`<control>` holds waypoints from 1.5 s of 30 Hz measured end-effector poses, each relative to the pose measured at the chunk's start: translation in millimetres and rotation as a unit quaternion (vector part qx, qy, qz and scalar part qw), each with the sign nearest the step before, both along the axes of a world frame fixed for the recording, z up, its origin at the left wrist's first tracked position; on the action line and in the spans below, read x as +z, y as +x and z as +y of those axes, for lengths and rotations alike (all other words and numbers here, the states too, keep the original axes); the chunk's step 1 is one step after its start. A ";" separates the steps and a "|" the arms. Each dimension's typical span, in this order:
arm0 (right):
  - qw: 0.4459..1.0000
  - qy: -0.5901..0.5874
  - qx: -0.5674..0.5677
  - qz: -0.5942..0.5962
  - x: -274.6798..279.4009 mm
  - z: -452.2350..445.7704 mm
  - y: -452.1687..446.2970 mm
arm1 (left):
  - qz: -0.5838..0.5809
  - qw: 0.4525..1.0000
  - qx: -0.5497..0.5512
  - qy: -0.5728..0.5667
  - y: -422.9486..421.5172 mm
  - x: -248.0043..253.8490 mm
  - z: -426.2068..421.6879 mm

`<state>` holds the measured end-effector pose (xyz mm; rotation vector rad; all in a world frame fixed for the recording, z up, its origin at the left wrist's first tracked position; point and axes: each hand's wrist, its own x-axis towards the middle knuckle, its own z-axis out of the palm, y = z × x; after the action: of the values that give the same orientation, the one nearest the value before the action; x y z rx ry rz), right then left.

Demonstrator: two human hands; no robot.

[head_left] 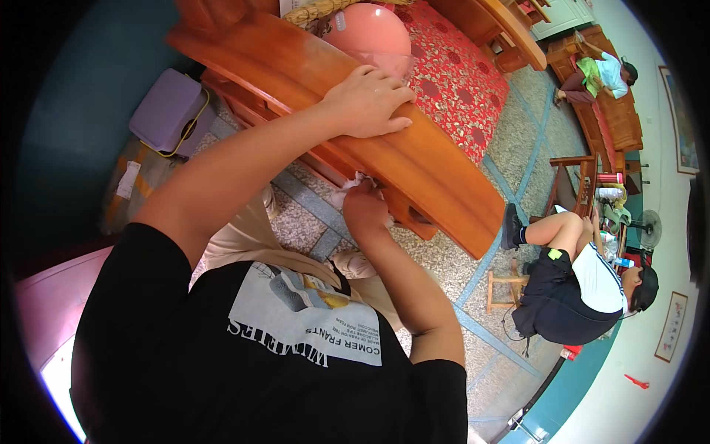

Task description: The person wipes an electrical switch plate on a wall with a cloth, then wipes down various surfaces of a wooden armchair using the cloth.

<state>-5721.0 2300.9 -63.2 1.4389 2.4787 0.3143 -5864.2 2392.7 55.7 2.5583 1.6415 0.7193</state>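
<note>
My left hand (370, 102) lies on the broad polished top rail of a reddish-brown wooden bench (444, 189), its fingers spread. Below that rail, my right hand (366, 212) is closed around a crumpled white cloth (360, 179), pressed near the side of the bench. Part of the cloth is hidden by the fingers. Just beyond my left hand, a pink round basin-like object (373, 31) sits on a red floral seat cover (458, 81).
A purple lidded bin (166, 111) and a taped cardboard box (122, 196) stand at left. At right, a person (584, 288) sits by a small wooden stool (503, 290) and a cluttered table. Another person (603, 74) is on a far bench. A fan (648, 228) stands near the wall.
</note>
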 end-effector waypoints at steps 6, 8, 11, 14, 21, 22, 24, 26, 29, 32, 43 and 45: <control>0.998 0.024 -0.055 0.003 -27.1 6.0 -6.4 | -0.022 1.000 -0.007 0.018 -0.6 -0.8 -4.1; 0.999 -0.028 -0.023 0.015 -10.7 11.2 -9.5 | -0.024 1.000 -0.007 0.014 -0.6 0.2 -5.7; 0.994 -0.102 -0.019 0.043 15.7 10.0 -16.0 | -0.029 0.999 -0.003 0.019 0.6 -0.4 -6.0; 0.992 -0.054 -0.039 0.106 -0.9 -6.2 -10.9 | -0.027 0.999 0.001 0.022 1.3 -0.5 -5.1; 0.885 -0.139 0.053 0.441 1.0 0.7 -4.6 | -0.005 0.999 0.016 0.030 2.2 -6.1 1.0; 0.886 -0.137 0.053 0.439 8.4 -2.7 -6.8 | -0.006 0.999 0.015 0.033 3.6 -6.2 0.8; 0.862 -0.137 0.104 0.476 19.6 -8.9 -12.9 | -0.011 1.000 0.006 0.015 1.5 -6.0 2.9; 0.890 -0.117 0.074 0.434 22.1 -14.4 -7.3 | -0.011 1.000 0.011 0.012 1.1 -5.1 2.3; 0.937 -0.027 0.038 0.346 10.5 -11.8 4.4 | -0.013 1.000 0.008 0.023 2.2 -7.4 3.8; 0.966 0.048 0.039 0.252 3.2 -3.0 16.0 | -0.013 1.000 0.008 0.026 1.9 -5.9 4.5; 0.985 -0.119 -0.078 0.097 9.4 11.5 -8.1 | -0.015 1.000 0.000 0.018 -0.4 -2.1 1.7; 0.982 -0.007 -0.023 0.188 -45.9 21.9 6.8 | -0.007 1.000 -0.006 0.022 -4.9 -6.4 2.0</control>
<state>-5714.2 2322.8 -109.1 1.6790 2.7211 0.0120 -5869.2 2394.6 49.3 2.5851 1.6219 0.7778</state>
